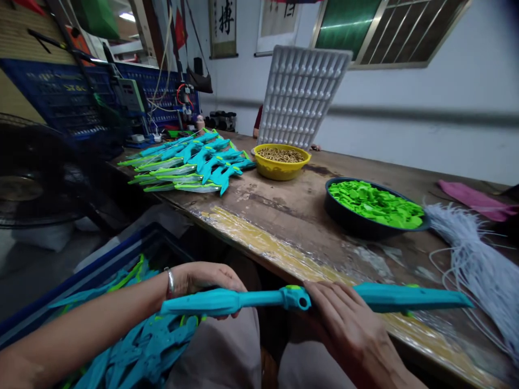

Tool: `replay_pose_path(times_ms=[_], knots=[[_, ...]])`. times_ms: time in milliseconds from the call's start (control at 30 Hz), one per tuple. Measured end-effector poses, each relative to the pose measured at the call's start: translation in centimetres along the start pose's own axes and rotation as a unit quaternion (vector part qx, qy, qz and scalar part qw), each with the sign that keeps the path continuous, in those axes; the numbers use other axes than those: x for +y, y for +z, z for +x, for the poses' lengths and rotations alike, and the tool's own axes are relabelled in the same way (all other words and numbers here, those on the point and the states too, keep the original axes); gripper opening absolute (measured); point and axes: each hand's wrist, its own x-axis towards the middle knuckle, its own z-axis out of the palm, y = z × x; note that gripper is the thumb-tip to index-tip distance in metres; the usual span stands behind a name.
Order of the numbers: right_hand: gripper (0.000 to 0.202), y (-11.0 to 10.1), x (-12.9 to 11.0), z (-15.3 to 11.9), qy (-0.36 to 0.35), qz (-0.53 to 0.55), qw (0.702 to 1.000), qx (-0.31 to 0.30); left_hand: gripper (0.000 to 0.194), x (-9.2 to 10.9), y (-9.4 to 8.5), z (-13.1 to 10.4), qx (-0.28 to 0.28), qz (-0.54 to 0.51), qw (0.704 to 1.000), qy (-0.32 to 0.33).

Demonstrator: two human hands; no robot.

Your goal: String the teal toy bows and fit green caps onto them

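A long turquoise plastic piece (263, 298) with a round hole and small green parts lies level across my lap, in front of the table edge. My left hand (217, 281) is closed around its left part, fingers behind it. My right hand (348, 319) wraps over it just right of the holed joint, with the broad tapered end sticking out to the right. Below my left forearm, a blue crate (97, 281) holds more turquoise and green pieces (146, 346).
On the wooden table (279, 208) are a pile of turquoise and green pieces (203, 156), a yellow bowl (279, 168) of small metallic rings, a dark basin (365, 229) of green parts, white strands (474, 270), a pink cloth (474, 200) and an upright grey tray (302, 92). A fan (24, 178) stands left.
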Motion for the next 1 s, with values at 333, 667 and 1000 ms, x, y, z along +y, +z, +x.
replay_pose_path(times_ms=[333,667,1000], knots=[[0.030,-0.5,-0.4,0.7,0.003,-0.005,1.000,0.017,0.062,4.1,-0.3,-5.2,0.105,0.298,0.945,0.081],[0.040,-1.9,-1.9,-0.6,0.064,-0.014,0.997,-0.035,0.015,-0.7,4.7,-4.7,0.324,0.538,0.747,0.219],[0.026,-3.5,-5.3,-4.6,0.143,0.013,0.982,-0.123,0.017,-5.5,6.8,-1.3,0.333,0.555,0.690,0.325]])
